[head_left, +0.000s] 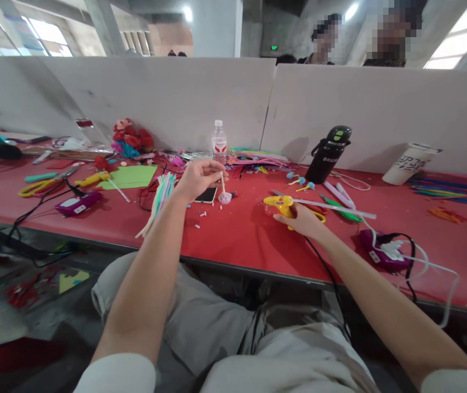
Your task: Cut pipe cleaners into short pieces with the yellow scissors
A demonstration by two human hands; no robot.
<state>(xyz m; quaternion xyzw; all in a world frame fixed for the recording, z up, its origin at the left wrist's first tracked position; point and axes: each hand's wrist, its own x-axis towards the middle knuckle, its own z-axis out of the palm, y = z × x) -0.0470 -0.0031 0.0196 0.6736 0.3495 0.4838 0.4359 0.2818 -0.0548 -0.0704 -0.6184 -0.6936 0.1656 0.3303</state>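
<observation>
Between the fingertips of my left hand is the pale stem of a small pipe-cleaner flower. Its lilac head points down, close above the red table. My right hand is wrapped around a yellow hot glue gun, nozzle facing left. A long clear glue stick sticks out of the gun's back end. Just behind the flower a phone lies on the table, partly covered by my left hand. Beside my left forearm is a bundle of pastel pipe cleaners.
A black bottle, a white cup and a plastic water bottle stand along the partition. Purple power boxes with cables sit on both sides. At left lie another glue gun and green paper.
</observation>
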